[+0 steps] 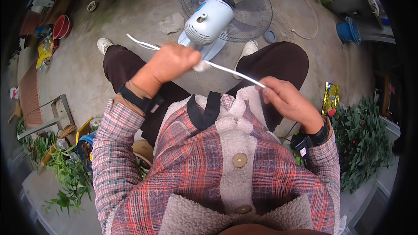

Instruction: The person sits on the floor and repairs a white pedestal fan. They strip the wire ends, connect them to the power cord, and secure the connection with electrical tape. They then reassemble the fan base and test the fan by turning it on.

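A white power cord [233, 72] stretches between my two hands, in front of my lap. My left hand [176, 61] is closed around it in a fist, and a loose length sticks out past that hand to the left. Something small and pale shows below the fist, too unclear to name. At the cord's other end, my right hand [287, 98] pinches it between thumb and fingers. Just beyond stands a white electric fan [210, 21] between my feet, its motor housing toward me and its wire guard [250, 8] facing away. My left hand partly hides its base.
A detached round wire grille [281, 28] and a pale hose [315, 15] lie on the concrete floor beside the fan. A grey rag [172, 23] lies left of it. Red basin [62, 27] far left, blue bucket [347, 31] far right, leafy plants [361, 143] at both sides.
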`<state>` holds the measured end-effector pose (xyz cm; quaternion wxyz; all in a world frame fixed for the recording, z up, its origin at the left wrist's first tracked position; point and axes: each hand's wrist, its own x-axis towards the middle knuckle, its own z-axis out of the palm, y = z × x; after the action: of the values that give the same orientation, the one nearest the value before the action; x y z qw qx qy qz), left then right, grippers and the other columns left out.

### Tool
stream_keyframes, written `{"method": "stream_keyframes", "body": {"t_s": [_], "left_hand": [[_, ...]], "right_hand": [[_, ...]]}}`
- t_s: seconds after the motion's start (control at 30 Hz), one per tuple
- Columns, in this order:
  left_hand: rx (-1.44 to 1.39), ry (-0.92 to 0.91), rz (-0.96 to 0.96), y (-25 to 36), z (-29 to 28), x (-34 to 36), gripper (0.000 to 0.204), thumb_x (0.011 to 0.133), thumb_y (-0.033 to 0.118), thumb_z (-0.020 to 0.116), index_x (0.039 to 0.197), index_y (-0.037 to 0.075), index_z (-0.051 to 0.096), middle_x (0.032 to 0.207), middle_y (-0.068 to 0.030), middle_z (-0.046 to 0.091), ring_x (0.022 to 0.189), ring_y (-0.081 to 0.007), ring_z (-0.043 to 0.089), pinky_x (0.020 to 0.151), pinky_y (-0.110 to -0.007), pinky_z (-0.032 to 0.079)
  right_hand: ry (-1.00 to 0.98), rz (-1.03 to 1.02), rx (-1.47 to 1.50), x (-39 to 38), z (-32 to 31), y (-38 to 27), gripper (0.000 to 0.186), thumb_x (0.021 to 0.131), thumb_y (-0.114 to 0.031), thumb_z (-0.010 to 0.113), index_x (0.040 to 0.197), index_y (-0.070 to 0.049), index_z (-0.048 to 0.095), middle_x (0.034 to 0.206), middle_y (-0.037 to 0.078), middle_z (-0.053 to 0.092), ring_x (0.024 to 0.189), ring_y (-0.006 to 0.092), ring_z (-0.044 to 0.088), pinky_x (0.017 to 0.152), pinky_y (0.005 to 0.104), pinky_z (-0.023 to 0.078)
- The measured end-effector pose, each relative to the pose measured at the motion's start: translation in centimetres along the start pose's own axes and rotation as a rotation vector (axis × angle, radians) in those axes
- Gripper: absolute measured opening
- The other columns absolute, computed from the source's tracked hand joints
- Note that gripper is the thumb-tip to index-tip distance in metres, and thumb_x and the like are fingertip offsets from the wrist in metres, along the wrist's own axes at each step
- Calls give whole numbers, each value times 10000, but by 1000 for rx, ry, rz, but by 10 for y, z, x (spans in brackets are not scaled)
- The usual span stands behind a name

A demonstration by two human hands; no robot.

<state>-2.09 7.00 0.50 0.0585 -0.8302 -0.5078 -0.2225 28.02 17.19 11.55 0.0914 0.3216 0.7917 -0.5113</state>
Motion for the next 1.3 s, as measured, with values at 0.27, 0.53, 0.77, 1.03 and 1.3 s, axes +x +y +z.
{"method": "stream_keyframes", "body": {"t_s": [0.27,0.53,0.77,1.03,1.3], "left_hand": [[-101,77,121,53,8,39,152,740,195,612,734,131,475,625,-14,507,539,-208,589,505,-343,474],[-98,28,-41,-21,10,-13,207,693,179,678,770,127,493,637,-31,538,590,-243,606,537,-363,493],[-75,-84,-277,-15,25,-23,232,767,184,698,816,90,492,713,-96,587,655,-308,619,558,-400,496],[-333,24,-544,8,18,-6,183,815,106,652,959,76,543,840,-145,643,777,-373,641,645,-447,510],[-464,130,-433,24,18,30,174,848,178,630,956,92,525,906,-113,637,821,-362,633,675,-450,513]], "right_hand": [[48,-183,-133,26,10,-17,124,909,-113,566,900,0,615,763,193,608,710,360,607,620,404,461],[87,-199,-128,-18,-28,-11,124,947,-85,535,887,8,591,730,85,583,661,204,563,627,305,446],[133,4,-40,9,-17,-11,154,959,-139,526,930,5,573,704,145,574,644,286,582,623,357,457],[280,-45,-73,43,-22,-11,176,960,-163,532,1006,5,561,740,163,593,664,325,586,637,370,469],[126,-239,-220,72,-12,-25,197,924,-151,558,1014,14,615,784,223,631,742,388,620,683,425,490]]}}
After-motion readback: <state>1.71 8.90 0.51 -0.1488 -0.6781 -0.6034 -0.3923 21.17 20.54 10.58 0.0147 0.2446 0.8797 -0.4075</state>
